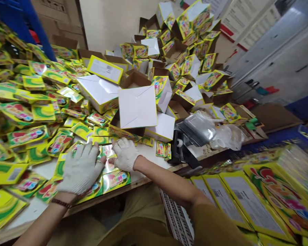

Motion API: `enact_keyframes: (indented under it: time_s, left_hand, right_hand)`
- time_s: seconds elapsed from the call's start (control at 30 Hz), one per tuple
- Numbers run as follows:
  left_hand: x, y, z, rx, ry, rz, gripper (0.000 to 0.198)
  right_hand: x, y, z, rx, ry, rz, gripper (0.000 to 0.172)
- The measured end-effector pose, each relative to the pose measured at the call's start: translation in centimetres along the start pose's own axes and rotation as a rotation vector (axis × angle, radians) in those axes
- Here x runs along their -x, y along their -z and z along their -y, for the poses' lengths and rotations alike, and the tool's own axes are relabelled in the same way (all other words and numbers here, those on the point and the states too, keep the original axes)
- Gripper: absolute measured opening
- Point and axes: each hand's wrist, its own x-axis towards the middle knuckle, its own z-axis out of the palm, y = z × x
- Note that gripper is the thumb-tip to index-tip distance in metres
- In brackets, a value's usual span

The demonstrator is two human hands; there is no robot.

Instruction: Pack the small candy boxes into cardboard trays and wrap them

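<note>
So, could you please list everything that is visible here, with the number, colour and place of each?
small packs: too many to count, yellow-green, heaped left and under the hands
display boxes: many, yellow and white with brown insides, piled centre to back
table: one, white top, beneath the packs
tape dispenser, apparently: one, black, right of centre
clear plastic: count unclear, right of the dispenser
larger packages: several, yellow with white panels, lower right
blue frame: one, upper left
lattice crate: one, pale, below the table
bracelet: one, dark brown, left wrist
left hand: one, white glove, over packs
right hand: one, white glove, at packs beside it
</note>
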Motion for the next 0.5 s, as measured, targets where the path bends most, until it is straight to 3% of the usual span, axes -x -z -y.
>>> enact_keyframes:
  time_s: [0.13, 0.2, 0.3, 0.4, 0.47, 0.5]
  left_hand:
    - [-0.4, -0.1, -1.4, -0.080, -0.045, 0.012, 0.070]
    - [-0.7, -0.2, -1.5, -0.083, -0.135, 0.002, 0.068]
    - [-0.9, -0.5, -1.1, -0.064, -0.317, 0.022, 0.060]
    - [-0.8, -1.3, -0.3, -0.092, -0.386, 0.011, 0.062]
    - [-0.5, -2.2, 0.3, -0.089, -0.380, -0.004, 0.064]
    - [-0.4, -2.9, 0.7, -0.061, -0.375, 0.005, 0.063]
  right_hand:
    - [0.1, -0.8, -1.0, -0.149, 0.064, -0.063, 0.064]
    - [1.3, -1.0, -2.3, -0.309, 0.104, -0.172, 0.059]
    - [4.4, 0.4, -6.0, -0.580, 0.035, -0.362, 0.044]
    - [8.2, 4.2, -12.5, -0.608, -0.179, -0.548, 0.030]
    - [10.3, 7.7, -17.6, -0.371, -0.441, -0.635, 0.025]
    - [11.2, 9.4, -20.1, -0.213, -0.596, -0.599, 0.022]
